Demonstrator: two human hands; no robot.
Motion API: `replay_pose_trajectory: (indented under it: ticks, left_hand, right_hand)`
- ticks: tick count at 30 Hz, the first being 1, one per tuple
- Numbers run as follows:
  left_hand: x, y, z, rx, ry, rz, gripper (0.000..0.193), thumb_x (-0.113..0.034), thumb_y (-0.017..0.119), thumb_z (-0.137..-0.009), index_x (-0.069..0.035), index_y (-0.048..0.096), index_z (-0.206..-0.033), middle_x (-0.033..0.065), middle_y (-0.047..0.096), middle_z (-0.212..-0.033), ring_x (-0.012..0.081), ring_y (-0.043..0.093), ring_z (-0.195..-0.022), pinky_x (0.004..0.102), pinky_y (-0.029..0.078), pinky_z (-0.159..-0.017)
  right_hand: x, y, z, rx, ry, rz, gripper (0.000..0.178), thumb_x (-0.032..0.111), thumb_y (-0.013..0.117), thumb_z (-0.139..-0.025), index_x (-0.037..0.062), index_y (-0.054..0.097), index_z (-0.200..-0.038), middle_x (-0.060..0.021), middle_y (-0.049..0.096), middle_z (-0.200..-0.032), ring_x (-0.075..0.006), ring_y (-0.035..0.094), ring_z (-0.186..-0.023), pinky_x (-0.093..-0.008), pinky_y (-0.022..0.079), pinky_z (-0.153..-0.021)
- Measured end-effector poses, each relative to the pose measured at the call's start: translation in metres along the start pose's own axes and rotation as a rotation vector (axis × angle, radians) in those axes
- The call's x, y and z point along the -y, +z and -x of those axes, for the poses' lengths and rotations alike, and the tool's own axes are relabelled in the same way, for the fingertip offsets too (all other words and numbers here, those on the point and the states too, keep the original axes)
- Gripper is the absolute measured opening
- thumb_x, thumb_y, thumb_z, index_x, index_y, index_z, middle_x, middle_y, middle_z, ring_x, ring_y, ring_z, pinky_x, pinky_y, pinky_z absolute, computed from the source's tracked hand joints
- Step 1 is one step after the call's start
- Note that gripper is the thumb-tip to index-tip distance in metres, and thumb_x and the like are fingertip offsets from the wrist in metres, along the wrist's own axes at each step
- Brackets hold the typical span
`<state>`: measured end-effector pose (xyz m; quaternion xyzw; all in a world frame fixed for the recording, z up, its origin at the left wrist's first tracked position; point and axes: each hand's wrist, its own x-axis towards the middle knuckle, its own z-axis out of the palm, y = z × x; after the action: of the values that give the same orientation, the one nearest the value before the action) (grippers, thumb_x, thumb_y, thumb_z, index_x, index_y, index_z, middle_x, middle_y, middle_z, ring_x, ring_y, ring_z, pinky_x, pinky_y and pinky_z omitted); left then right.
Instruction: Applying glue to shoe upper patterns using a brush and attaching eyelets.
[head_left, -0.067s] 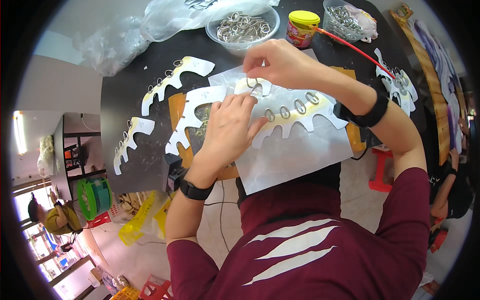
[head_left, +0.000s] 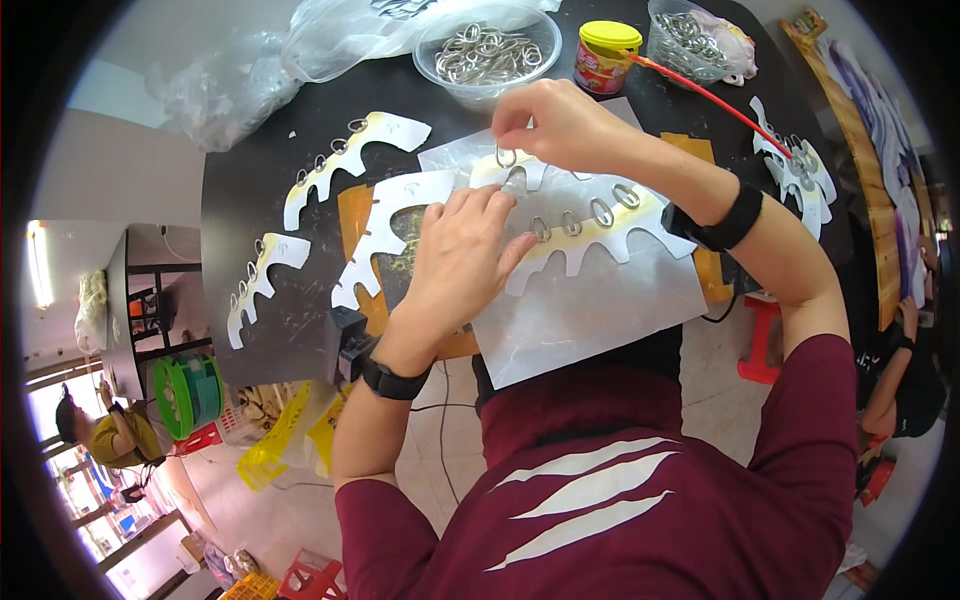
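My right hand (head_left: 545,122) is closed in a pinch on a metal ring (head_left: 506,158), just above a white scalloped piece (head_left: 530,172) with a yellowish band. My left hand (head_left: 458,245) lies nearly flat, fingers stretched and thumb apart, its fingertips close to that ring. What lies under the left fingers is hidden. To the right, another white scalloped piece (head_left: 600,245) carries several metal rings along its yellowish band. Both pieces rest on a grey sheet (head_left: 590,310). Left of my left hand is a white scalloped piece (head_left: 385,225) with no rings visible on it.
On the dark table (head_left: 270,180) stand a clear tub of metal rings (head_left: 487,60), a yellow-lidded pot (head_left: 606,55) with a red stick (head_left: 700,92), and a second tub of metal parts (head_left: 690,42). Ringed white pieces (head_left: 345,155) lie at left, others (head_left: 800,180) at right.
My right hand and the ring have shifted very slightly, and a small pale tab now shows beneath the ring. My left hand stays in place.
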<state>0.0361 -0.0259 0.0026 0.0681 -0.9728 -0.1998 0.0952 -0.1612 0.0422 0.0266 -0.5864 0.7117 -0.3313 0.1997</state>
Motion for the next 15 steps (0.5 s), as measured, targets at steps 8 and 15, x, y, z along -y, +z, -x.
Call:
replay_pose_trajectory:
  ticks: [8, 15]
  left_hand:
    - [0.002, 0.005, 0.000, -0.024, 0.014, -0.019, 0.036, -0.030, 0.065, -0.087, -0.004, 0.056, -0.110, 0.0111, 0.060, -0.113, 0.0273, 0.054, -0.108, 0.0390, 0.038, -0.087]
    - [0.004, 0.005, -0.001, -0.008, 0.013, -0.018, 0.035, -0.031, 0.065, -0.087, -0.005, 0.057, -0.109, 0.0102, 0.060, -0.112, 0.0269, 0.054, -0.106, 0.0384, 0.038, -0.086]
  right_hand:
    - [-0.024, 0.016, -0.018, 0.007, 0.177, 0.083, 0.014, 0.008, 0.066, -0.076, 0.0007, 0.071, -0.087, -0.0146, 0.071, -0.084, -0.0260, 0.069, -0.077, -0.0348, 0.052, -0.072]
    - [-0.027, 0.021, -0.021, -0.006, 0.128, 0.166, 0.015, 0.011, 0.065, -0.074, 0.0030, 0.072, -0.086, -0.0143, 0.071, -0.083, -0.0286, 0.068, -0.077, -0.0366, 0.052, -0.072]
